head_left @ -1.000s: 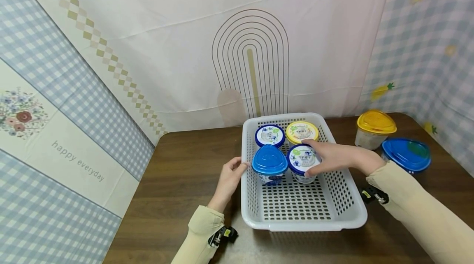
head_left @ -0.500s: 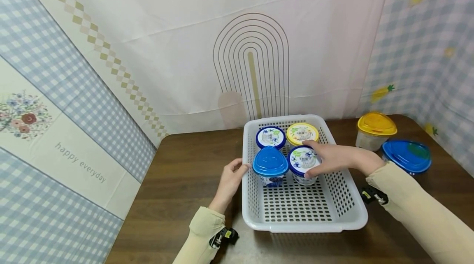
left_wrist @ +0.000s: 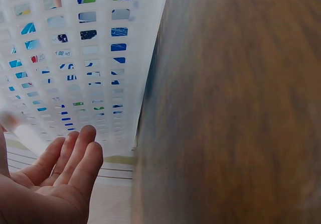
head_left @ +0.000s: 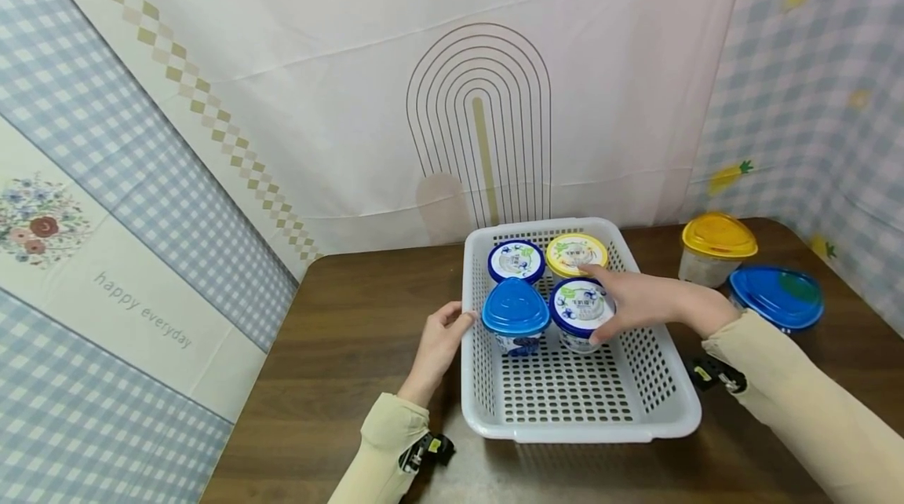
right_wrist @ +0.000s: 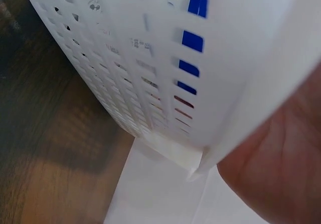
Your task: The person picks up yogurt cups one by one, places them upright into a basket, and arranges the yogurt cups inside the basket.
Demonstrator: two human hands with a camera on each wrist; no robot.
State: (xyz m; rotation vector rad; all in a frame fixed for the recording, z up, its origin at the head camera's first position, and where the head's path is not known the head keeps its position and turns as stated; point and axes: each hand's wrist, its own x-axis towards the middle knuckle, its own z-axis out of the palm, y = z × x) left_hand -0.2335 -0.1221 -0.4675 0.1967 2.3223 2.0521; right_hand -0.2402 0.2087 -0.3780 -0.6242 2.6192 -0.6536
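Inside a white perforated plastic basket [head_left: 572, 429], a round cup with a dark-blue-rimmed white lid [head_left: 582, 304] stands upright. My right hand [head_left: 646, 301] is at its right side, with the fingers near its back edge and the thumb beside its front. Left of that cup stands a cup with a plain blue lid [head_left: 515, 306]. Behind them are another blue-rimmed cup [head_left: 516, 261] and a yellow-rimmed cup [head_left: 577, 254]. The thumb of my left hand [head_left: 438, 347] touches the basket's left rim. In the left wrist view its fingers [left_wrist: 85, 169] extend loosely outside the wall.
Beyond the basket's right side, a yellow-lidded cup [head_left: 716, 237] and a blue-lidded cup [head_left: 777, 296] stand on the brown wooden table [head_left: 353, 347]. A cloth backdrop [head_left: 339, 96] rises directly behind the table. The front part of the basket floor holds no cup.
My right thumb has slid a little right, off the lid's front edge, showing more of the lid. The cups and my left hand stay in place.
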